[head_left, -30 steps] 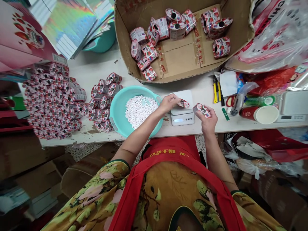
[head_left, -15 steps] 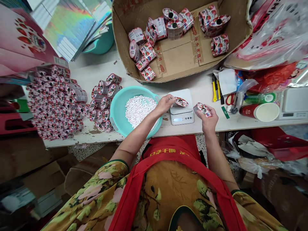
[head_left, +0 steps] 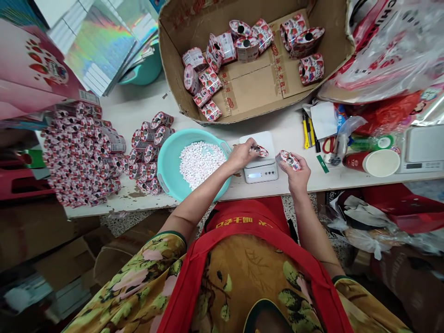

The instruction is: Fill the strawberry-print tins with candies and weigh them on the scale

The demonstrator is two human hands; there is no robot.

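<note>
My left hand (head_left: 243,156) is over the top of a small white digital scale (head_left: 261,173), its fingers closed on a flattened strawberry-printed packet (head_left: 263,152). To the right of the scale, my right hand (head_left: 299,174) grips another strawberry-printed packet (head_left: 290,160), which has a dark round spot in its middle. The two packets are apart, facing each other. Left of the scale sits a turquoise basin (head_left: 169,159) with small pale tablets (head_left: 201,162) in it; my left forearm crosses over its right side.
A cardboard box (head_left: 253,85) with several packets stands at the back. Packets are piled in a large stack (head_left: 81,157) and a smaller one (head_left: 149,150) at left. A yellow cutter (head_left: 305,133), a paper cup (head_left: 379,163) and a second scale (head_left: 423,150) lie at right.
My left hand has turned slightly and now covers more of its packet, which is tilted differently. The right hand's packet stays in its grip. The whole view has shifted a little.
</note>
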